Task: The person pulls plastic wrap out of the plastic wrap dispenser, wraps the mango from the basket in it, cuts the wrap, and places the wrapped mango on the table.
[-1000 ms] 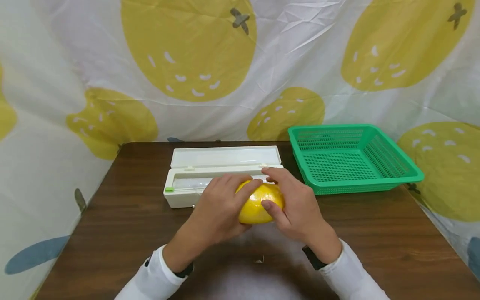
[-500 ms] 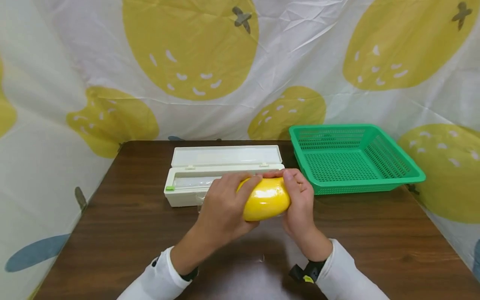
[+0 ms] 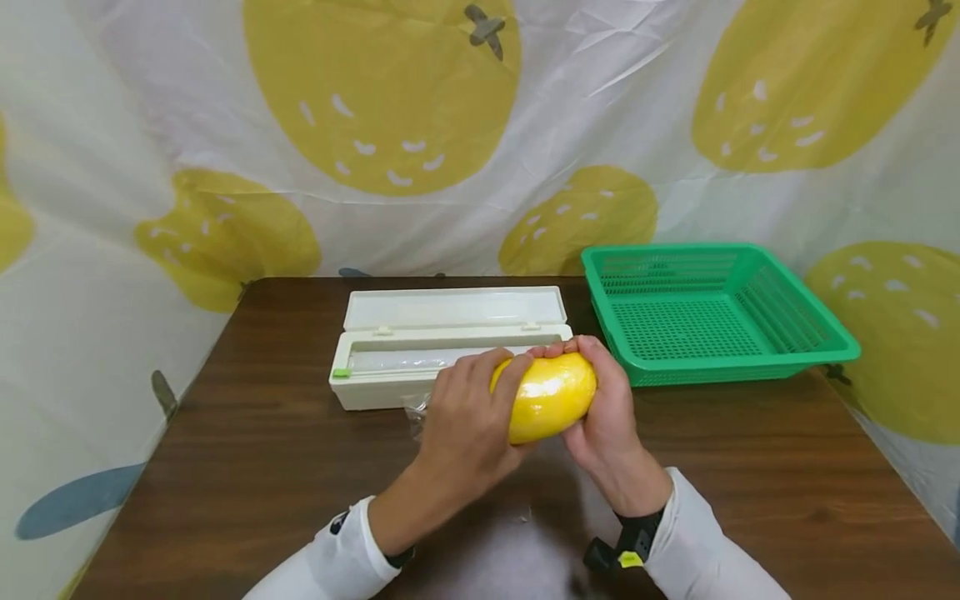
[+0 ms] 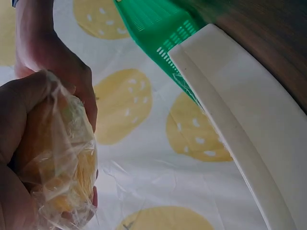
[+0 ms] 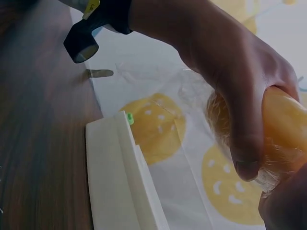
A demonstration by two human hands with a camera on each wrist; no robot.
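Note:
A smooth yellow melon, wrapped in clear cling film, is held above the table between both hands. My left hand grips its left side with curled fingers. On the opposite side, my right hand grips the melon with the thumb along its edge. Loose film sticks out beside the left hand. From the left wrist, crumpled film shows bunched over a stringy yellow face of the melon. The right wrist view has the left thumb pressing near gathered film. The palms' contact with the melon is mostly hidden.
Behind the hands sits a white cling film box, its lid raised. A film roll lies inside, and a green slider is at its left end. A green basket stands at the back right of the wooden table.
My right hand has turned and closed round the melon's right end, its wrist camera now showing. Both hands have shifted slightly right with the melon, and more loose film shows beside the left hand.

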